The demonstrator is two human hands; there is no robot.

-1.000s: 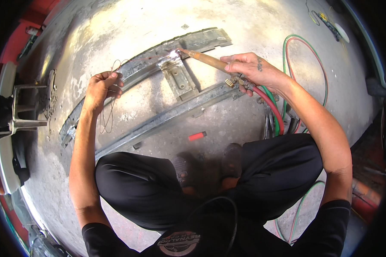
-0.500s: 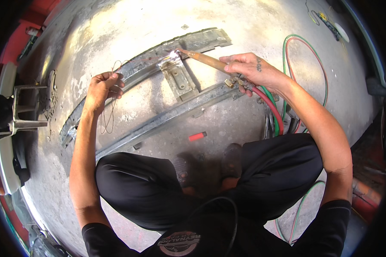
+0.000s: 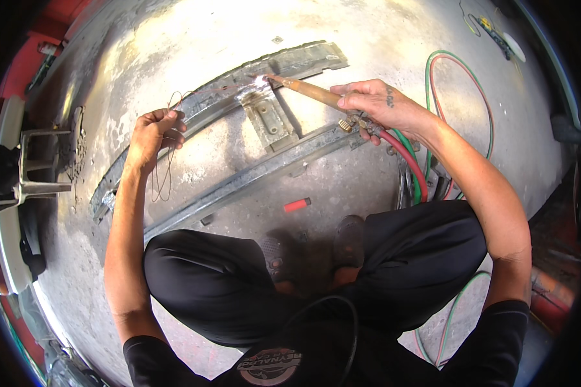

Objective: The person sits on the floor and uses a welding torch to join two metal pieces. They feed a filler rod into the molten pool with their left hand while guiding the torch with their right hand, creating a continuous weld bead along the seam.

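My right hand (image 3: 377,106) is closed round a brass gas welding torch (image 3: 313,92) with a red and a green hose at its rear. Its tip points at a bright glowing spot where a short metal bracket (image 3: 268,122) meets a long curved metal beam (image 3: 213,97). Between the thumb and fingers of my left hand (image 3: 156,135) is a thin filler wire (image 3: 162,184). One end of the wire stretches right toward the glow; the rest hangs in loops below the hand. A straight metal rail (image 3: 239,176) lies nearer to me, at the bracket's lower end.
A red cylinder (image 3: 297,205) with a dark end lies on the concrete before my feet. Red and green hoses (image 3: 461,64) loop across the floor at right. Metal tools (image 3: 405,184) lie beside my right knee. A grey plastic stool or chair (image 3: 39,164) stands at far left.
The wire's free end now shows as a line reaching toward the joint, and the glow there looks slightly brighter. Both hands and the torch have barely moved.
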